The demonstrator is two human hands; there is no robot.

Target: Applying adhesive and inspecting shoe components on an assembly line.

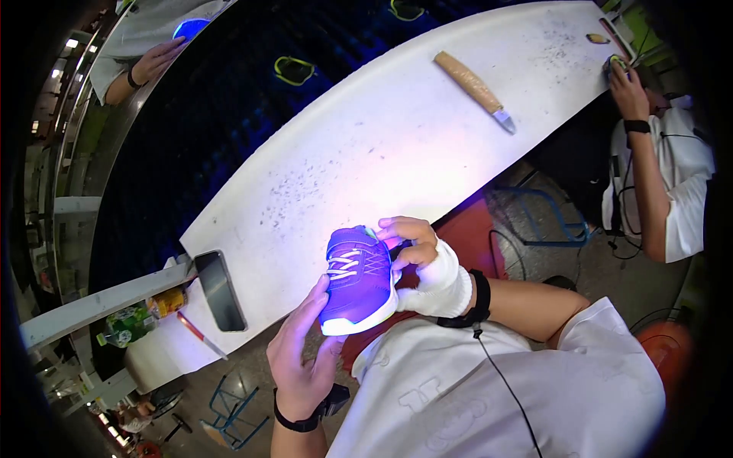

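Note:
A small sneaker with pale laces, a strap and a white sole looks purple-blue under violet light. It is held up in front of my shirt, near the table's front edge, toe toward me. My left hand grips the toe end, thumb and fingers on either side of the sole. Around the heel and side of the sneaker curl the fingers of my right hand, which wears a white fingerless glove. The sneaker hides some of the fingertips.
On the white table lie a wooden-handled knife, a phone and a thin red-and-silver tool. Behind runs a dark belt carrying a yellow-green-rimmed shoe. Co-workers' hands show at left and right.

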